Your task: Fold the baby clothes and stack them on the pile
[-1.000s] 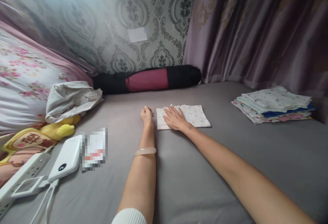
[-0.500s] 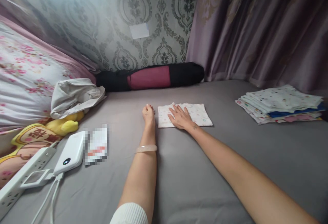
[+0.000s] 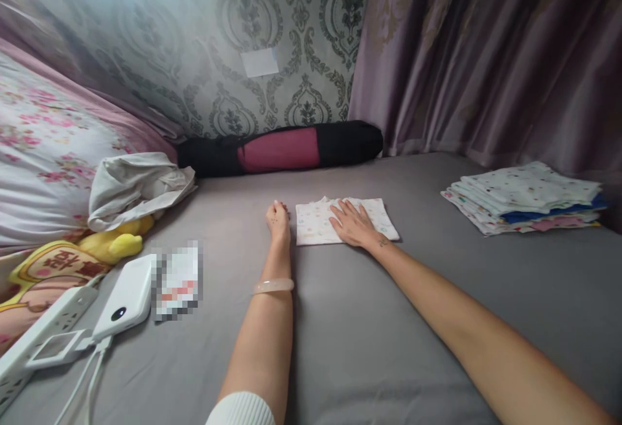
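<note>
A white folded garment [image 3: 315,223] with small pastel prints lies flat on the grey bed sheet [image 3: 350,321], a small bump showing along its far edge. My right hand [image 3: 354,223] rests open on the garment's right half, palm down and fingers spread. Just left of the garment, my left hand [image 3: 278,221] is curled into a loose fist on the sheet. Its fingertips are mostly hidden, and nothing shows in it. A pale bangle circles the left forearm.
A stack of folded clothes [image 3: 529,192] lies at the right. On the left are a white power bank [image 3: 127,295], a blurred packet [image 3: 179,279], a power strip [image 3: 58,321] with cables, and a crumpled cloth [image 3: 140,185]. A black-and-maroon roll [image 3: 279,149] lies along the wall.
My right hand has slid a little to the right over the garment. My left hand keeps its curled pose beside it. The whole view has shifted slightly.
</note>
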`<state>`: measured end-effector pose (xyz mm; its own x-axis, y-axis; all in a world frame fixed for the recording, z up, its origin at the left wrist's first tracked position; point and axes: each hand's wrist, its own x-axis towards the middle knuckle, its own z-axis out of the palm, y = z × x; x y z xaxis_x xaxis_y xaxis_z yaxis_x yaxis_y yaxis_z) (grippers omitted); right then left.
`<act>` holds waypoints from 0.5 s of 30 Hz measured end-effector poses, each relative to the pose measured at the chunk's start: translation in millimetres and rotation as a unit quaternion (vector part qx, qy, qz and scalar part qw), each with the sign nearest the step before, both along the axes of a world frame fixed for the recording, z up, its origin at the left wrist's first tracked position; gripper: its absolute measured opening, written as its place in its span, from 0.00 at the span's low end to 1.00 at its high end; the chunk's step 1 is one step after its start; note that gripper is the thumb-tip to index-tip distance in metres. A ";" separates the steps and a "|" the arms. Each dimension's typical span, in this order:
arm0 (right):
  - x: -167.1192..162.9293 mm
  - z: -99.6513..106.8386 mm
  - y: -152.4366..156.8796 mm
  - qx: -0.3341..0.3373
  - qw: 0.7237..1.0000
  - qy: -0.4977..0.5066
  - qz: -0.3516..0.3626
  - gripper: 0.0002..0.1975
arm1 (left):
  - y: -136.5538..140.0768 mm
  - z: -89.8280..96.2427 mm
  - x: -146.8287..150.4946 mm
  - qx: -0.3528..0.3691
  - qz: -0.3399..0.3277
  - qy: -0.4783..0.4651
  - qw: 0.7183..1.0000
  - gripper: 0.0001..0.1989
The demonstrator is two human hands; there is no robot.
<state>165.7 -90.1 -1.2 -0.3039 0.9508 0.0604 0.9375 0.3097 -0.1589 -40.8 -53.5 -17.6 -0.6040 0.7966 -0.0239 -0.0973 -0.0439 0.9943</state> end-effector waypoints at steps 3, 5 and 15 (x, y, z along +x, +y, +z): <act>-1.0 -3.3 -0.6 0.008 1.000 0.001 -0.005 0.29 | -0.5 -0.1 -0.2 0.005 0.001 0.000 1.000 0.14; -1.7 -3.9 -0.5 0.007 1.000 0.002 -0.006 0.28 | -1.3 0.3 -0.6 0.003 -0.002 0.004 1.000 0.15; 10.6 1.2 -2.5 0.027 0.998 0.026 -0.046 0.29 | -5.3 0.2 -1.1 0.004 -0.015 0.020 1.000 0.15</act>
<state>176.3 -92.6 0.1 -0.2109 0.9692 0.1268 0.9530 0.2328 -0.1938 -41.9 -58.8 -17.4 -0.5802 0.8145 0.0070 -0.0585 -0.0503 0.9970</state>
